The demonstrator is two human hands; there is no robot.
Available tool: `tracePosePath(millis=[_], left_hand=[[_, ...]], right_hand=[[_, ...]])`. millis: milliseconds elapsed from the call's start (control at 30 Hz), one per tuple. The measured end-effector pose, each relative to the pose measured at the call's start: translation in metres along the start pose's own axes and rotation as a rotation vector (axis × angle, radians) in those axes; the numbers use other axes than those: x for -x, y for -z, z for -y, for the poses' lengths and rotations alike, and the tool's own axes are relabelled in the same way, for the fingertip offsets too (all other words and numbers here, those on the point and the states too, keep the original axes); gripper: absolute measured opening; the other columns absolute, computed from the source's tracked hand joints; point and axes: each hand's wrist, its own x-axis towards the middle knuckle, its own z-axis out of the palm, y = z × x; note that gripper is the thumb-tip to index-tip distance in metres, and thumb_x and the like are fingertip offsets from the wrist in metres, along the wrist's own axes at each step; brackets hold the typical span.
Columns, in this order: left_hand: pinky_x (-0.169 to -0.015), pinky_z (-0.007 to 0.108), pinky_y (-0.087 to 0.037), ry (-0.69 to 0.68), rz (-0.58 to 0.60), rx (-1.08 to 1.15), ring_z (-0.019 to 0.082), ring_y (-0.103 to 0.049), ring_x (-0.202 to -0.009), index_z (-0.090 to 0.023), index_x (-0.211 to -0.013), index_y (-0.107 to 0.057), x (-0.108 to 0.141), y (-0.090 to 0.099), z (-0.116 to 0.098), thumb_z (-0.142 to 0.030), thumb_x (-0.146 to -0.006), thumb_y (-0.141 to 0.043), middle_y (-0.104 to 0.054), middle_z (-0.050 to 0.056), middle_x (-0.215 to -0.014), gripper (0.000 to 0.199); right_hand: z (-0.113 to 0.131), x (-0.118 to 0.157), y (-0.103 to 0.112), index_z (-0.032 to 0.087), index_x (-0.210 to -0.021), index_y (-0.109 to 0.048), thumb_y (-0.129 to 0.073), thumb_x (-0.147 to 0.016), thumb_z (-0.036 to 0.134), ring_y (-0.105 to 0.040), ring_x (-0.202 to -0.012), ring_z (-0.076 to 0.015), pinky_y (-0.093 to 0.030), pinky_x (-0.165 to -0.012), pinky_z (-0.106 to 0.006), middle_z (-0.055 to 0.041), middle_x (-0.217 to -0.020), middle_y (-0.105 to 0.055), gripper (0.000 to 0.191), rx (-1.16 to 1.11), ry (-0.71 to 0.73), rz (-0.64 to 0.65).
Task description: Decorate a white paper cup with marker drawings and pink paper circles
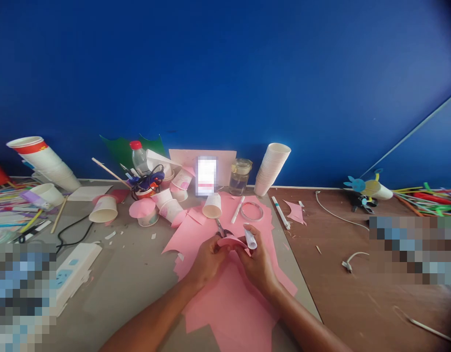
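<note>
Both the left hand [209, 260] and the right hand [256, 254] close on a curved pink paper piece [230, 241]

The two hands sit together at the middle of the table, nearly touching, with both forearms reaching in from the bottom corners and angling toward each other. The left fingers pinch one end of the curved pink paper piece, and the right fingers hold its other end. The right hand also grips a white tube [250, 238], its end standing up past the fingers. Steel scissors [221, 228] sit just beyond the left hand, though whether that hand touches them is hidden. Below the hands lie overlapping pink paper sheets [228, 303], spread across the join of a grey tabletop [130, 283] and a brown wooden tabletop [357, 293]. Near the top edge of the sheets are an upright paper cup [212, 206], a white marker [238, 209] and a clear ring of tape [252, 211]. Farther back, a tall stack of paper cups [272, 168] leans beside a glass jar [240, 177], against a blue wall [225, 73]
</note>
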Motion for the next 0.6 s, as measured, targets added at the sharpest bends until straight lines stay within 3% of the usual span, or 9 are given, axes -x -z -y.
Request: tracePosePath(millis=[300, 467, 600], left_hand=[[-0.07, 0.026, -0.042, 0.005, 0.016, 0.037, 0.016, -0.055, -0.074, -0.016, -0.08, -0.064, -0.0016, 0.0014, 0.0061, -0.031, -0.079, -0.057, -0.064, 0.001, -0.078, 0.016], [-0.074, 0.029, -0.044, 0.005, 0.056, 0.051, 0.019, -0.058, -0.083, -0.016, -0.089, -0.066, -0.0015, 0.0026, 0.0055, -0.034, -0.079, -0.058, -0.067, 0.004, -0.089, 0.022], [-0.077, 0.029, -0.044, -0.046, 0.064, 0.089, 0.019, -0.059, -0.085, -0.017, -0.09, -0.069, -0.0014, 0.0012, -0.0006, -0.028, -0.081, -0.055, -0.069, 0.004, -0.087, 0.02]], right_hand=[[-0.0015, -0.0006, 0.0001, 0.022, -0.118, -0.043, -0.055, -0.078, 0.021, -0.064, -0.075, -0.0196, -0.051, -0.067, -0.032, -0.0018, -0.079, -0.066, 0.042, 0.01, 0.014, -0.017], [-0.0027, -0.0025, 0.0028, 0.021, -0.119, -0.044, -0.054, -0.077, 0.019, -0.063, -0.07, -0.0191, -0.05, -0.063, -0.031, -0.0015, -0.078, -0.066, 0.043, 0.028, 0.013, -0.017], [-0.0005, -0.0023, 0.0049, 0.022, -0.121, -0.042, -0.054, -0.078, 0.02, -0.062, -0.073, -0.0188, -0.05, -0.066, -0.031, -0.0011, -0.079, -0.064, 0.045, 0.033, 0.003, 0.006]])
